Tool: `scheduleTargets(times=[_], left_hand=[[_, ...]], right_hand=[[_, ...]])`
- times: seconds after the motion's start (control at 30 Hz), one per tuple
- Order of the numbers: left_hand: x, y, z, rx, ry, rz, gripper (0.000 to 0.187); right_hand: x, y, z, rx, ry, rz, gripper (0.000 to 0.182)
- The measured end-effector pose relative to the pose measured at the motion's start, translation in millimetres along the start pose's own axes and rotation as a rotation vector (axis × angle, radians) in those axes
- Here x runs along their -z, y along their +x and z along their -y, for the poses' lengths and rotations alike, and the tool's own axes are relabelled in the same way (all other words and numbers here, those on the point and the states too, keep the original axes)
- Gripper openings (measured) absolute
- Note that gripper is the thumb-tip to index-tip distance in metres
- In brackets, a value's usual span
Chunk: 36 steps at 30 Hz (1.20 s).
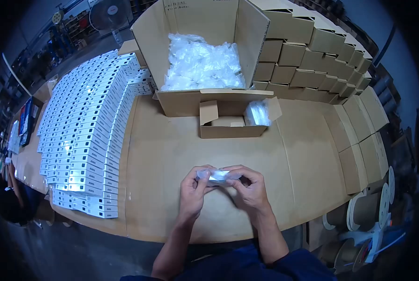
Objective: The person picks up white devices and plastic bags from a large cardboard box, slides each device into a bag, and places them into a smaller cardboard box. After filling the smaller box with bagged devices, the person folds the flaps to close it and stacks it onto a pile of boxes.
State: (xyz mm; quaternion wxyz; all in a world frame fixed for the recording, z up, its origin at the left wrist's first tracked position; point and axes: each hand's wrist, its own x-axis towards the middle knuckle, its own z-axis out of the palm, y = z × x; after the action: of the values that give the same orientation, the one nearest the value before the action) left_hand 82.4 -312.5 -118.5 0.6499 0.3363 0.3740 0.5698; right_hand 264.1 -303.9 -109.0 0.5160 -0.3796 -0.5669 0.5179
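Both hands hold a small clear plastic packet over the middle of the cardboard-covered table. My left hand pinches its left end, and my right hand grips its right end between thumb and fingers. What the plastic wraps cannot be made out. Beyond the hands stands a small open carton, flaps spread, with similar plastic packets at its right end. Behind that, a large open cardboard box holds a heap of clear plastic packets.
Tall rows of small white boxes fill the left side. Stacked brown cartons form a wall at the back right, with more open cartons along the right edge. Reels sit low at the right. A person's arm shows far left.
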Motion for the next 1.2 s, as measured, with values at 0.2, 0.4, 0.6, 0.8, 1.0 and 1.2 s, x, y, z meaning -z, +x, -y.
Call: scheduleTargets(times=[0.2,0.4,0.6,0.8,1.0,1.2], left_hand=[[-5,1,3,0.062,0.032,-0.106,0.025],[0,6,-2,0.027,0.059,-0.119,0.025],[6,7,-5,0.035,0.073,-0.057,0.036],[3,-4,-24,-0.165,0.153,0.261,0.066],[25,6,-22,-0.214,0.485,0.363,0.032],[20,7,-40,-0.174,0.576,0.330,0.025]], right_hand=[[-12,-4,2,-0.127,0.145,-0.244,0.023],[6,0,14,0.135,-0.197,0.140,0.026],[9,8,23,0.089,-0.364,0.101,0.034],[16,4,11,-0.072,-0.228,0.026,0.030],[14,3,3,0.066,-0.238,0.072,0.031],[15,17,32,0.325,-0.637,0.034,0.034]])
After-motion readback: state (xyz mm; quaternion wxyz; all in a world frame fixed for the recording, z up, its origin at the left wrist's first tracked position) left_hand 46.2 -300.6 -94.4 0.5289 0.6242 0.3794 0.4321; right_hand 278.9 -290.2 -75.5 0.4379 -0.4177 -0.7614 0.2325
